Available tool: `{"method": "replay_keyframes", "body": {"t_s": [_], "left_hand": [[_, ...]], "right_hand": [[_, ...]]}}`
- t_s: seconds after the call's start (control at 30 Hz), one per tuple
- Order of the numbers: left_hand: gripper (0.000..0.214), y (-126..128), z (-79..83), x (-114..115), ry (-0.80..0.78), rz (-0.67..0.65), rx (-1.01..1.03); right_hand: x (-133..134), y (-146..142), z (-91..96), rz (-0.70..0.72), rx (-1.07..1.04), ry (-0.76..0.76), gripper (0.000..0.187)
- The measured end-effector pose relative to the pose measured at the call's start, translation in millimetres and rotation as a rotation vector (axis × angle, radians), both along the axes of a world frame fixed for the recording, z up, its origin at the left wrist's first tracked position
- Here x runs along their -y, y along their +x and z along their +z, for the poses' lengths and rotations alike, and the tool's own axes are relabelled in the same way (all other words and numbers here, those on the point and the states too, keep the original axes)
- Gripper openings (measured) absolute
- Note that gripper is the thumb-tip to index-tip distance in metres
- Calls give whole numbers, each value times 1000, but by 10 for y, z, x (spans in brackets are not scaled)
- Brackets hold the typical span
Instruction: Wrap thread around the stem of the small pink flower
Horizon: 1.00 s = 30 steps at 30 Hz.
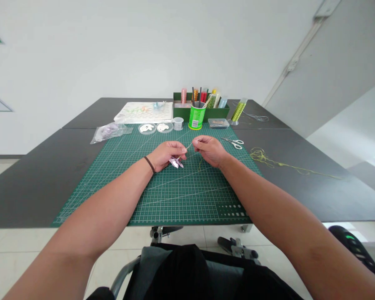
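Observation:
My left hand is closed on a small pale purple flower, whose petals hang below the fingers. A thin stem or thread runs from this hand up to my right hand. The right fingers are pinched on yellow-green thread, and a loose strand dangles beneath them. Both hands are over the green cutting mat. White-handled scissors lie just right of my right hand. How the thread meets the stem is too small to tell.
Loose yellow-green thread trails across the dark table. Behind the hands stand a green can of tools, a dark green box of thread spools, a yellow-green spool and dishes of white pieces. A plastic bag lies left.

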State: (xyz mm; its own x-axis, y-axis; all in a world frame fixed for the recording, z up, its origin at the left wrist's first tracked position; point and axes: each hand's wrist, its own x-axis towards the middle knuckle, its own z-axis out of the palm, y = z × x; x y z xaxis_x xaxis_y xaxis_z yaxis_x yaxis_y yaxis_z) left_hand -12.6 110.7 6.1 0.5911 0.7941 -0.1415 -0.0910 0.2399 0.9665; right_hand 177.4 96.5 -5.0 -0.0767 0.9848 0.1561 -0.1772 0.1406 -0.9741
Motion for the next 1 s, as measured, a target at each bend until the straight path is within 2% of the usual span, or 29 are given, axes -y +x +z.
{"method": "replay_keyframes", "body": {"t_s": [0.37,0.6,1.0], "left_hand": [[22,-18,-6,-11,-5,-46,-5],[22,-24,1,-6,-44,-28,51],[25,-31,-4,-7,-76,-77,31]], "right_hand": [[26,22,20,95,-63,-25,34],[14,82,42,138,-124,-24,34],[8,39,-9,133,-109,110,30]]}}
